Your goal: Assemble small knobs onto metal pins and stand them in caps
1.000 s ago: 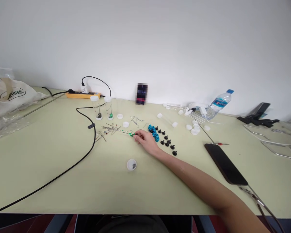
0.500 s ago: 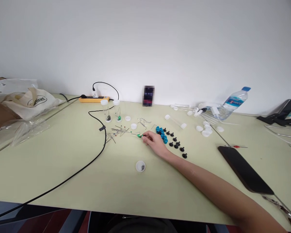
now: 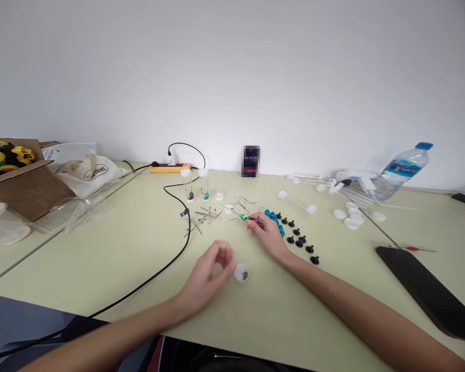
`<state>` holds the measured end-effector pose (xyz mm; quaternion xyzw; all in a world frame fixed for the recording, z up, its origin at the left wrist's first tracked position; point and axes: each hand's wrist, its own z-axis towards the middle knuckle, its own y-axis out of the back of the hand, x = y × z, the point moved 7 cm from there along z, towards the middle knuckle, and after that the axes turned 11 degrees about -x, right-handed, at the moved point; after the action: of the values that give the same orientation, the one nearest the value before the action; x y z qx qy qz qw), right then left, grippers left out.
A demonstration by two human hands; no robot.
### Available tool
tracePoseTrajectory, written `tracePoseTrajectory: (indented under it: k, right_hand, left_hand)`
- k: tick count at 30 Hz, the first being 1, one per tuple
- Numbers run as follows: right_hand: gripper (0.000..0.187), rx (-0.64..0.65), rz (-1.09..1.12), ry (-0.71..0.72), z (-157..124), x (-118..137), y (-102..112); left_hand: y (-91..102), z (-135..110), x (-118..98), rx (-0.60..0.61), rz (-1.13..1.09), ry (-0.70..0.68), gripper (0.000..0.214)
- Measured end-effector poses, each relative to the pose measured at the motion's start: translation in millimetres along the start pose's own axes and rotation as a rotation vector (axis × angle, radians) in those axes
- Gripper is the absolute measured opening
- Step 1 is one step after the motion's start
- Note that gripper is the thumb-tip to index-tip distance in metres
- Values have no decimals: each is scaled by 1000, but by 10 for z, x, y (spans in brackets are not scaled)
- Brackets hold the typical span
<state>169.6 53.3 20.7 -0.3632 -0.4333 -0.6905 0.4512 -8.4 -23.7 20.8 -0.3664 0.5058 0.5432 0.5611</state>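
My right hand (image 3: 270, 236) pinches a small green piece with thin metal wires (image 3: 243, 217) sticking out of it, just above the table. My left hand (image 3: 211, 271), slightly blurred, hovers with curved fingers and a gap between thumb and fingertips; I see nothing in it. Right beside its thumb stands a small white cap (image 3: 237, 274) with tiny metal parts inside. Blue knobby pieces (image 3: 281, 230) lie partly hidden behind my right hand. Several black round-based pieces (image 3: 299, 243) are spread to its right. A loose pile of thin metal rods (image 3: 204, 217) lies to the left.
Two clear capped tubes (image 3: 204, 181) stand at the back, near an orange power strip (image 3: 169, 168). A black cable (image 3: 155, 276) crosses the left side. White caps (image 3: 351, 223), a tilted water bottle (image 3: 405, 168) and a dark flat slab (image 3: 422, 284) are right. An open cardboard box (image 3: 31, 188) sits far left.
My left hand has come into view from the lower left, up to the white cap. My right hand still pinches the green piece. The whole view has shifted, so things appear farther right.
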Motion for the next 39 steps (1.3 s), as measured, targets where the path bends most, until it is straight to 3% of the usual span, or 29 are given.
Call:
tracePoseTrajectory:
  k: [4, 6, 8, 10, 14, 27, 30, 35, 39]
  right_hand:
    - [22, 6, -60, 64, -30, 87, -4]
    - [21, 40, -94, 105, -52, 134, -29]
    - [20, 77, -125, 139, -74, 169, -53]
    - [20, 115, -146, 143, -90, 178, -78]
    - [22, 201, -145, 124, -118, 184, -128]
    - [45, 268, -86, 59, -125, 145, -171]
    - [43, 256, -126, 100, -131, 178, -158]
    - [19, 135, -216, 219, -137, 280, -91]
    - [17, 94, -241, 270, -152, 319, -79]
  left_hand:
    - [-237, 620, 277, 35, -374, 271, 37]
    - [-329, 846, 278, 74, -513, 244, 38]
    - [-379, 937, 243, 134, -512, 168, 32]
    - [-363, 938, 241, 142, -511, 146, 25]
    - [-326, 868, 301, 175, -539, 239, 24]
    - [-327, 864, 343, 198, -536, 319, 25]
    - [-318, 859, 338, 195, -568, 334, 23]
    - [-286, 881, 391, 167, -582, 365, 26]
    - [-284, 889, 396, 174, -591, 363, 26]
